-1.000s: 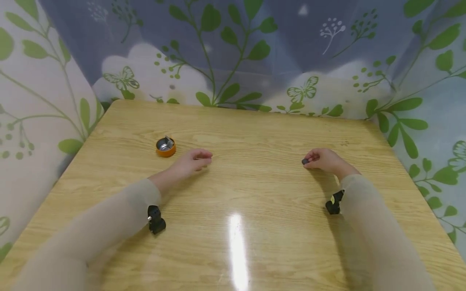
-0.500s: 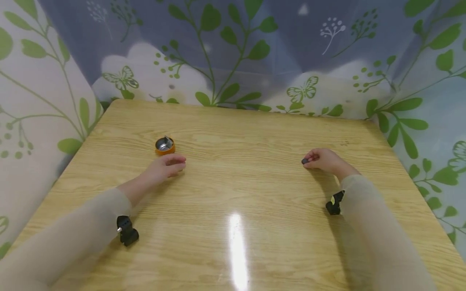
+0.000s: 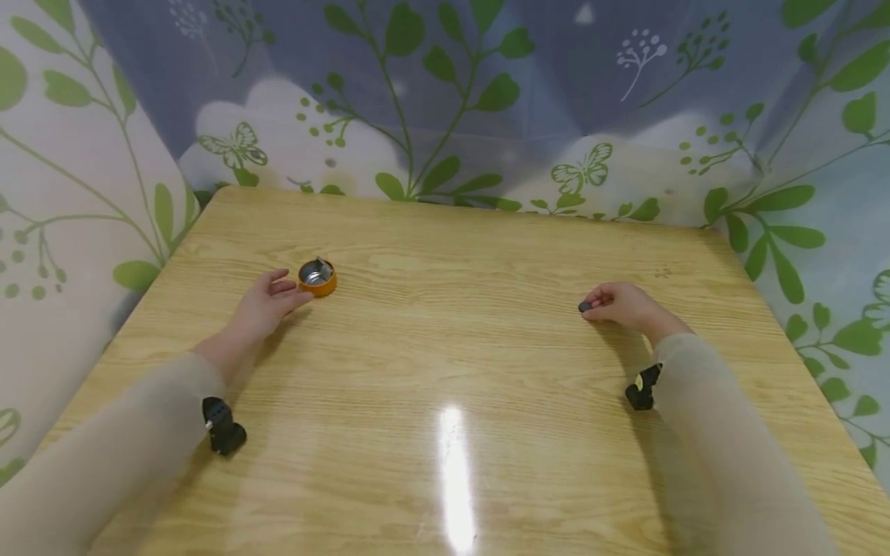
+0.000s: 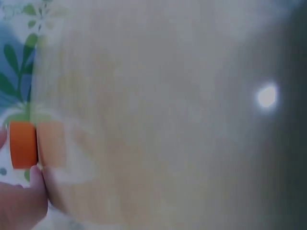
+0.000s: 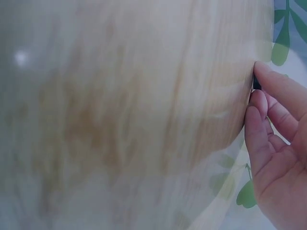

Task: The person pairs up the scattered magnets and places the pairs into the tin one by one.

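Observation:
A small round orange ashtray-like cup (image 3: 320, 289) with a shiny metal inside and an upright metal flap stands on the table, left of the middle. My left hand (image 3: 263, 307) is at its left side, fingers slightly bent and parted, the thumb near its front edge. The left wrist view has the orange cup (image 4: 23, 144) between thumb and a fingertip; whether they touch it is unclear. Far to the right, my right hand (image 3: 623, 305) pinches a small dark grey roundish piece (image 3: 585, 307) at the tabletop. Fingers mostly hide this dark piece (image 5: 257, 83) in the right wrist view.
The wood-grain table (image 3: 445, 340) carries a bright light reflection near its front. Leaf-patterned cloth (image 3: 445, 100) hangs behind it and along both sides. A black wrist camera (image 3: 224, 426) sits on the left sleeve, another black camera (image 3: 643, 388) on the right one.
My left hand has moved left from the cup's right side, past its front, to its left side. The right hand stays where it was with the dark piece. The cup has not moved.

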Available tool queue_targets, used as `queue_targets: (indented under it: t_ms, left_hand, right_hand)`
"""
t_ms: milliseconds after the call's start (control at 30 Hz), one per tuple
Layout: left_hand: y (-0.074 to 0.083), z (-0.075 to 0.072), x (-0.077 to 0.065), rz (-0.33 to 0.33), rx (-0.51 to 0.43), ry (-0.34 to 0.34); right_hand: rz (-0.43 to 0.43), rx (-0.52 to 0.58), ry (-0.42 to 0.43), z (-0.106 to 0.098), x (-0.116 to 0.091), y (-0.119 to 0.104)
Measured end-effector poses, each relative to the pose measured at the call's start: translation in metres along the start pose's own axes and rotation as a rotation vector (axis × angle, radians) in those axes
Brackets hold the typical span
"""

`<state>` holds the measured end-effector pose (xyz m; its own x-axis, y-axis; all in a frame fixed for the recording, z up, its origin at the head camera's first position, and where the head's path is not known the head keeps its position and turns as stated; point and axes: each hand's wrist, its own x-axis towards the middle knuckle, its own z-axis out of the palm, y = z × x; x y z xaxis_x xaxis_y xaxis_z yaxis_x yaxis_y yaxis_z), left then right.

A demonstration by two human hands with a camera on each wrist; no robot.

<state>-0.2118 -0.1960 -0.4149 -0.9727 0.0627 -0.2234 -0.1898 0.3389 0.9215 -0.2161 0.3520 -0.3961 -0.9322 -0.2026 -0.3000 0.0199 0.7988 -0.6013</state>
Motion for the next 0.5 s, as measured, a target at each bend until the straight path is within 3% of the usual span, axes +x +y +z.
queue_targets:
  t_ms: [233,500]
  left_hand:
    - [0.005,-0.011,0.026,0.076,0.117,-0.167]
    - [0.004,-0.015,0.038,0.087,0.084,-0.229]
  right_hand:
    - [0.015,0.017,-0.007,0.002,0.0,-0.002]
    - [0.032,0.003,0.004,0.0,-0.004,-0.004]
